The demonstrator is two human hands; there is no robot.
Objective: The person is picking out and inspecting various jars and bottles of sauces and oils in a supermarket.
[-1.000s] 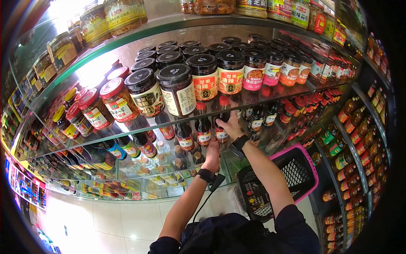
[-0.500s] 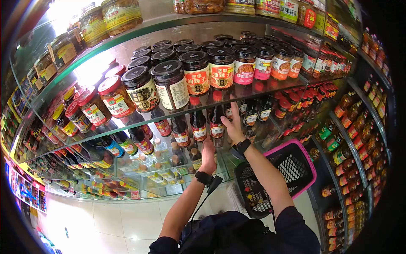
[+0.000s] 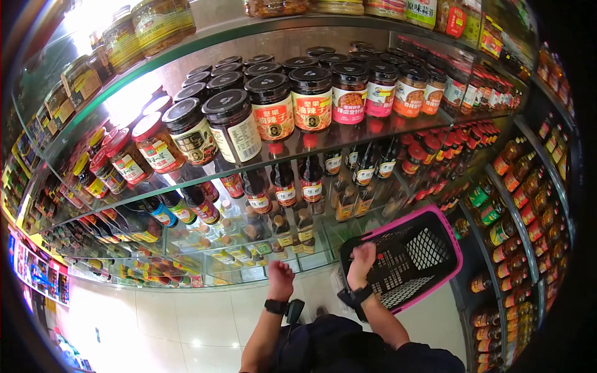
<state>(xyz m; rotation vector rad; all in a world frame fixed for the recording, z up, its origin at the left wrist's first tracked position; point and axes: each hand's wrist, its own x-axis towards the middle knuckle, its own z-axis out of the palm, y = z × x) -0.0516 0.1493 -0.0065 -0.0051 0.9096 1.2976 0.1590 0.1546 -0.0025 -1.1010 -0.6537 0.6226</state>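
Observation:
My left hand (image 3: 281, 281) is drawn back from the shelves, over the floor, with its fingers curled in and nothing seen in them. My right hand (image 3: 360, 266) hovers at the left side of a black shopping basket (image 3: 459, 255) with a pink rim. Its fingers are bent inward too, and no object shows in them. Ahead of both hands, dark sauce bottles (image 3: 285, 191) with red caps stand in a row under a glass shelf (image 3: 273, 160). On that shelf, black-lidded jars (image 3: 273, 115) with red and white labels are lined up.
Red-lidded jars (image 3: 155, 146) fill the left part of the shelf. Lower down stand small bottles (image 3: 305, 227) on another glass shelf. Racks of oil-coloured bottles (image 3: 519, 217) rise on the right. Pale floor tiles (image 3: 205, 311) lie below.
Both hands have pulled back and down from the sauce bottles toward my body. The fingers of my right hand, spread before, are now curled. The view has shifted slightly.

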